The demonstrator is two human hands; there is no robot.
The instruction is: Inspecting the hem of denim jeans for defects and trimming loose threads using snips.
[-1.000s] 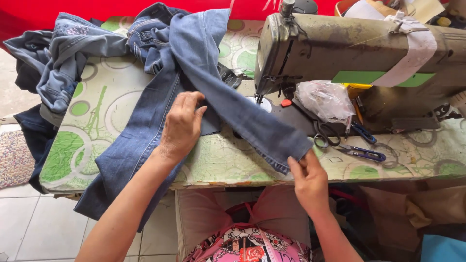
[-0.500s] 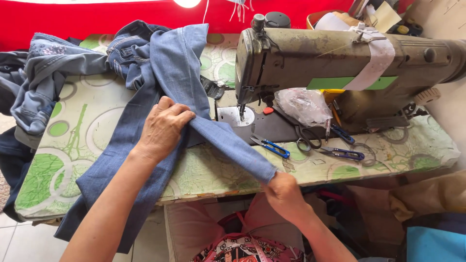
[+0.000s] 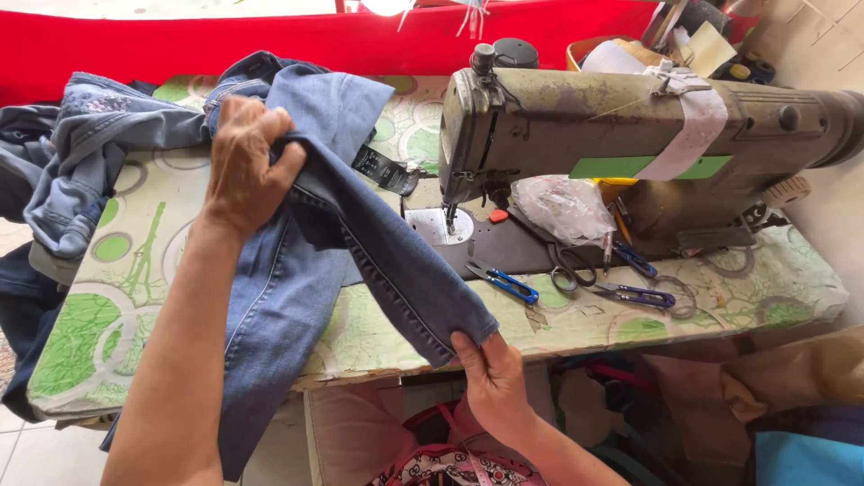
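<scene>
My left hand (image 3: 245,166) grips a bunched fold of the blue jeans (image 3: 360,243) and lifts it above the left half of the sewing table (image 3: 648,324). My right hand (image 3: 490,373) pinches the hem end of one jeans leg at the table's front edge. The leg stretches as a taut band between both hands. The rest of the jeans hangs over the front edge and piles at the far left. The olive sewing machine (image 3: 630,126) stands to the right, its needle plate (image 3: 441,225) uncovered.
Blue-handled thread snips (image 3: 504,281), black scissors (image 3: 569,266) and another blue tool (image 3: 634,293) lie on the machine bed. A crumpled clear plastic bag (image 3: 562,207) sits under the machine arm. A red cloth (image 3: 180,45) hangs behind the table. More denim (image 3: 54,180) lies at the left.
My left hand has risen from pressing the jeans flat and now clutches a fold higher and farther back. My right hand has stayed on the hem, and the leg has pulled off the needle plate.
</scene>
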